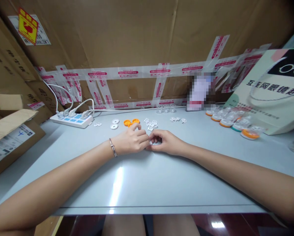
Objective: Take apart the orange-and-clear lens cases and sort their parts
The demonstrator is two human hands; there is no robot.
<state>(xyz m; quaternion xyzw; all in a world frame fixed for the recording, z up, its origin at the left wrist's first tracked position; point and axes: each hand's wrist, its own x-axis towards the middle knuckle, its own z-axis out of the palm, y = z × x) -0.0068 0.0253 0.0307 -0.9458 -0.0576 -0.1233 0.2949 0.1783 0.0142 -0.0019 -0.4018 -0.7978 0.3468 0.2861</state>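
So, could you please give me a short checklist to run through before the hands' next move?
1. Small white piece held in right hand: ok, left hand close against it.
2. Small white piece's alignment: cannot tell, mostly covered.
3. Orange parts fully visible: not ok, left hand partly hides one.
4. White openwork parts nearby: ok, just beyond the hands.
5. Orange-based container clear of right arm: ok.

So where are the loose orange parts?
Head view, left of centre: the orange parts sit just beyond the left hand, between the white discs and spoked white pieces.
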